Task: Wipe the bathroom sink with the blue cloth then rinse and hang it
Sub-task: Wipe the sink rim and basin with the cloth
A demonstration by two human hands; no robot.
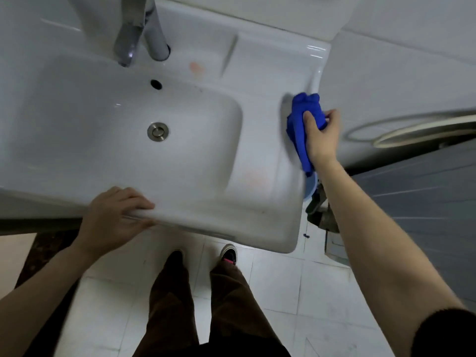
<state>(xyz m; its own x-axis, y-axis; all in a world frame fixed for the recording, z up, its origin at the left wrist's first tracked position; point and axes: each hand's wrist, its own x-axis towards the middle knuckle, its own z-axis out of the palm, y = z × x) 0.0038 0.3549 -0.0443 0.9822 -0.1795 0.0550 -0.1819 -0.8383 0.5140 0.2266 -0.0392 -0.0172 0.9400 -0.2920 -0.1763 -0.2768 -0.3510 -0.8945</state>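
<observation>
floor (278,287): white tiles | wall (412,60): white tiles | right floor (422,202): grey tiles

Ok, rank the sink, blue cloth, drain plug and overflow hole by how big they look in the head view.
1. sink
2. blue cloth
3. drain plug
4. overflow hole
The right hand hides part of the cloth, but the order holds.

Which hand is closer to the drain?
Left. The left hand grips the sink's front rim, just below and left of the drain. The right hand holds the cloth at the sink's far right edge.
</observation>
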